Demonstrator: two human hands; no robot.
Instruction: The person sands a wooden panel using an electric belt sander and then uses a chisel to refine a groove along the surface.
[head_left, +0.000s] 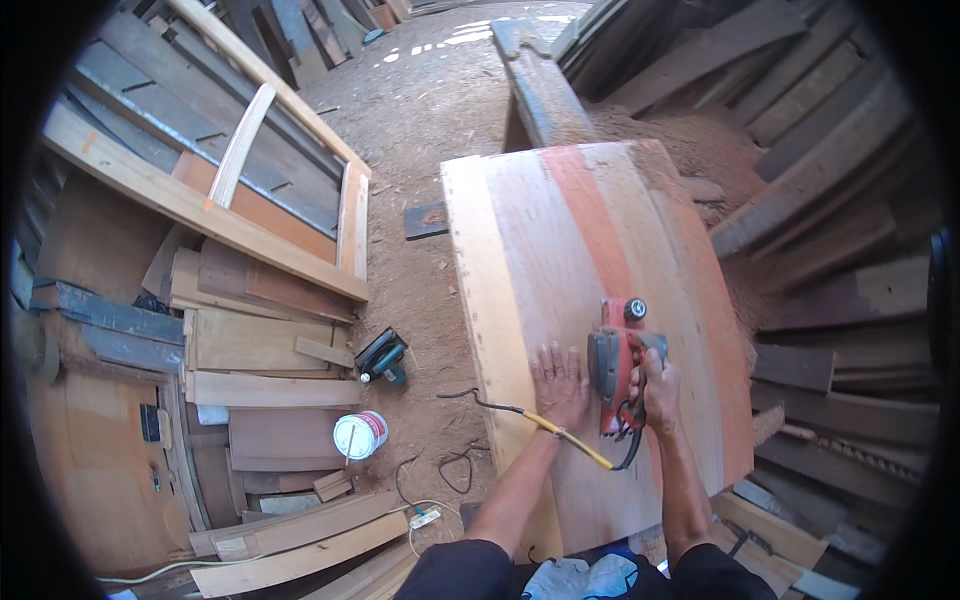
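Note:
A wide board [530, 235] of several glued strips, pale, grey-brown and reddish, lies in front of me. On it, right of the middle, rests a red and black electric hand planer [612, 370] with a round front knob. My right hand [657, 392] is wrapped round the planer's rear handle. Just left of the planer, my left hand [560, 382] lies flat on the board with its fingers stretched out. The planer's cord [575, 440], partly yellow, loops from its rear, passes by my left wrist and runs over the board's left edge.
A bench beam [545, 95] extends beyond the board's far end. Left on the dusty floor are a teal and black power tool [383, 358], a white bucket [360, 436], a power strip [425, 518] and a wooden frame [225, 240]. Planks [830, 210] are stacked at right.

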